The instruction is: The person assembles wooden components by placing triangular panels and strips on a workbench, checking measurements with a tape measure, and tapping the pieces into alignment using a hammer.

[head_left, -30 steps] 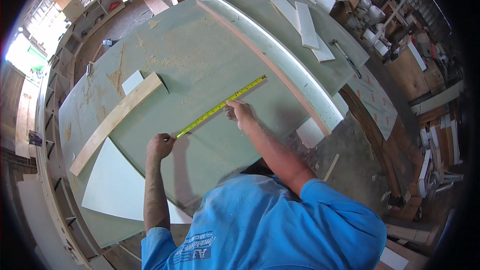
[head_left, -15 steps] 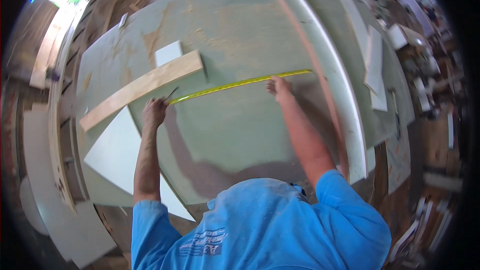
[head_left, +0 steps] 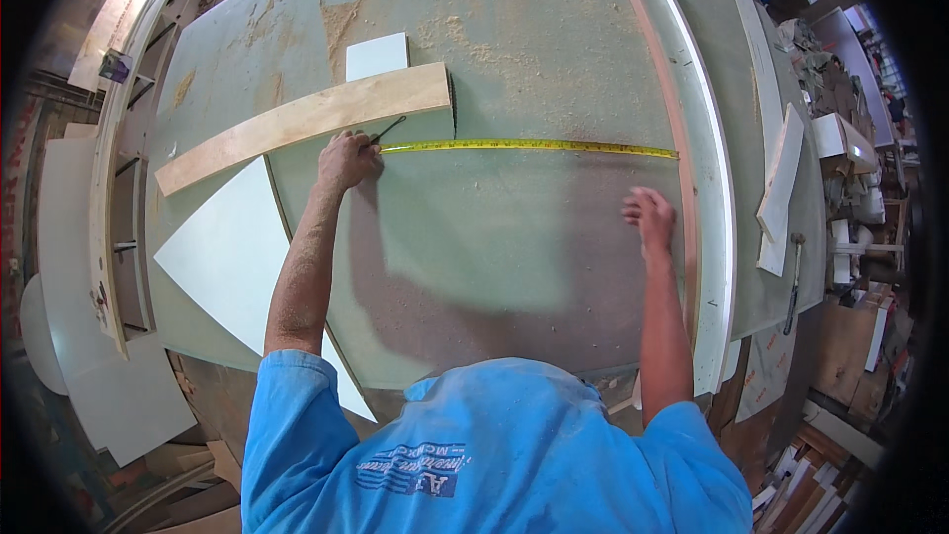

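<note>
My left hand [head_left: 348, 158] is closed at the left end of a yellow tape measure [head_left: 524, 144], whose case is hidden by the fingers. A thin dark pencil-like stick [head_left: 389, 129] pokes out from the same fingers. The tape's blade runs across the green-grey tabletop [head_left: 474, 237] and its far end touches a reddish-brown wooden strip [head_left: 667, 89] on the right. Just below that end, my right hand [head_left: 649, 218] hovers with nothing in it, fingers loosely bent and apart. A pale wooden board [head_left: 316, 124] lies just beyond my left hand.
A white pointed panel [head_left: 222, 247] lies beside my left forearm, a small white piece [head_left: 378, 57] behind the board. A long white-edged panel [head_left: 707, 138] lies along the strip. Further right are narrow white boards [head_left: 781, 173] and a hammer [head_left: 795, 277]. Sawdust covers the far tabletop.
My right hand has left the tape and moved right and nearer me. The blade now reaches the reddish strip. The view has shifted; my left hand still grips the tape's left end.
</note>
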A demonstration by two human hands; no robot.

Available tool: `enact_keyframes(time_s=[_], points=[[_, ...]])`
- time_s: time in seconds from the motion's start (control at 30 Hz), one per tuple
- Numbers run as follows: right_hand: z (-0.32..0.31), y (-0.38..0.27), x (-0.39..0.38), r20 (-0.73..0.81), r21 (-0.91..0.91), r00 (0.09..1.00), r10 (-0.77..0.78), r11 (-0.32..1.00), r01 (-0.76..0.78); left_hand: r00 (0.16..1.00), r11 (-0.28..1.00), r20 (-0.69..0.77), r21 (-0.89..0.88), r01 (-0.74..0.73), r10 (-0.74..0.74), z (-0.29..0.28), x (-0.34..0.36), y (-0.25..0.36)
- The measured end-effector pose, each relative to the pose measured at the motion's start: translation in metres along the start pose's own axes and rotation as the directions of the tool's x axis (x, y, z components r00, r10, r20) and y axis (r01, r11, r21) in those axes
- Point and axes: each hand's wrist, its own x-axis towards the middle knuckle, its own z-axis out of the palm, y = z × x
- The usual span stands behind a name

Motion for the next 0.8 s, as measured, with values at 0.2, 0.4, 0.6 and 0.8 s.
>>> enact_keyframes(time_s=[0.2, 0.4, 0.6, 0.8], points=[[-0.101, 0.026, -0.045, -0.303, -0.721, 0.851, -0.429, 0.688, 0.09, 0.998, 0.999, 0.068, -0.036, 0.017, -0.015, -0.008, 0.003, 0.0], [-0.15, 0.057, -0.097, -0.325, -0.879, 0.843, -0.428, 0.465, -0.102, 0.984, 0.993, 0.161, -0.087, 0.085, -0.07, -0.015, 0.009, 0.001], [-0.159, 0.089, -0.115, -0.232, -0.93, 0.845, -0.481, 0.366, -0.047, 0.987, 0.991, 0.141, -0.094, 0.09, -0.077, -0.014, 0.012, 0.002], [-0.146, 0.095, -0.103, -0.263, -0.955, 0.801, -0.537, 0.265, -0.135, 0.995, 0.997, 0.095, -0.083, -0.004, 0.012, -0.007, 0.013, -0.005]])
